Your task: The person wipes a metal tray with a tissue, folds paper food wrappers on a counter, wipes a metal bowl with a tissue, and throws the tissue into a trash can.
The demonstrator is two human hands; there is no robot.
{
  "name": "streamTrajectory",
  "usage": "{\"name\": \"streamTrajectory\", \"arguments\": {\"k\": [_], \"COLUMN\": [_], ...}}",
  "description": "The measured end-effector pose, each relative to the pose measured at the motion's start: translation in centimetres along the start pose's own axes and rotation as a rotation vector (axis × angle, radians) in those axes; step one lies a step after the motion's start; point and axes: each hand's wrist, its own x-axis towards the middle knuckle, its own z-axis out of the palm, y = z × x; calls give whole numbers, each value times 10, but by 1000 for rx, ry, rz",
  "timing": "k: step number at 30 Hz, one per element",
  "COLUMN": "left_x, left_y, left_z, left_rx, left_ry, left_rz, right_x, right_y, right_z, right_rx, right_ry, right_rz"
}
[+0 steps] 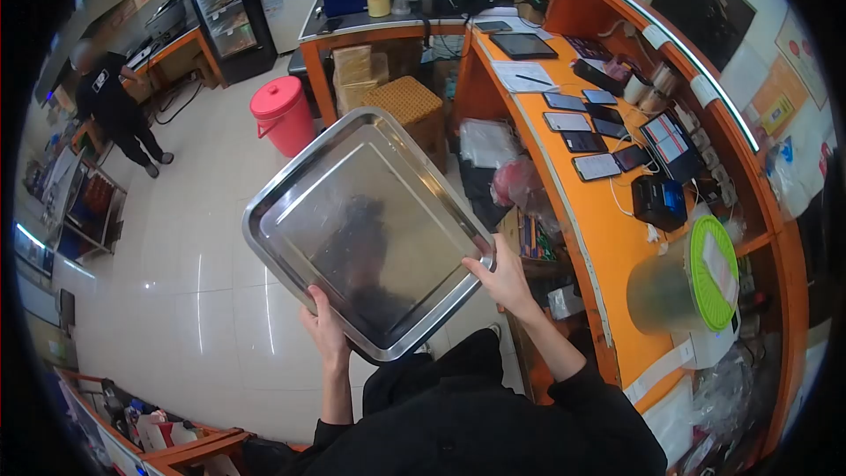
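Holding a metal tray [410, 211] in both hands, in front of the body and over the tiled floor [194, 247], tilted with the shiny base facing the camera and set cornerwise. Gripping the near-left edge with the left hand [328, 328], with the thumb over the rim and the other fingers hidden underneath. Gripping close to the right corner with the right hand [505, 280], again with the thumb over the rim. Clamping the edge from both sides, judging by the thumbs; cannot tell the exact placement of the hidden fingers.

Seeming, from this hold, already lifted and borne by the hands alone; not yet put down on any surface. Showing a dark reflection and small marks on the base; cannot judge from this view the amount of handling left.

Seeing, beyond the tray's upper left side, a pink lidded bin [282, 116]; to the right, an orange counter [608, 242] with several phones [592, 167] and a tub with a green lid [663, 293]. Noticing, well apart at the far left, a person in dark clothes [113, 104] near a tall glass-fronted fridge [226, 16].
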Motion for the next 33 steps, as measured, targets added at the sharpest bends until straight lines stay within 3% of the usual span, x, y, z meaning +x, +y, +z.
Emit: {"name": "streamTrajectory", "arguments": {"k": [2,6,8,11,13,15,17,21,26,27,29,31,33], "left_x": [6,2,15,9,-22,-57,-86,-78,-79,-84,-85,-71,-46], "left_y": [11,-1,-38,-48,-17,15,-6,-36,-48,-52,-42,-22,-21], "left_z": [-1,13,5,30,47,67,84,102,131,132,142,149,152], "left_rx": [25,10,38,596,784,938,940,990,968,967,858,784,1003], "left_ry": [-11,-63,-8,219,-7,-673,-857,-1039,-1293,-1318,-1434,-1242,-764], "left_rz": [8,-98,-68,581,797,676,717,910,1127,1149,992,907,921], "right_x": [0,-9,-16,-22,-25,-32,-36,-44,-56,-66,-79,-88,-101], "right_y": [5,-1,-10,-5,6,10,27,35,52,56,65,69,80], "right_z": [14,-11,-11,-9,-10,-8,-7,-21,-41,-47,-56,-66,-77], "right_rx": [89,-49,26,49,24,14,-36,-212,-73,-85,-94,-27,33], "right_ry": [120,144,164,278,285,347,393,458,503,526,565,602,616], "right_rz": [-47,-1,52,-19,76,87,81,212,267,298,341,386,475]}}
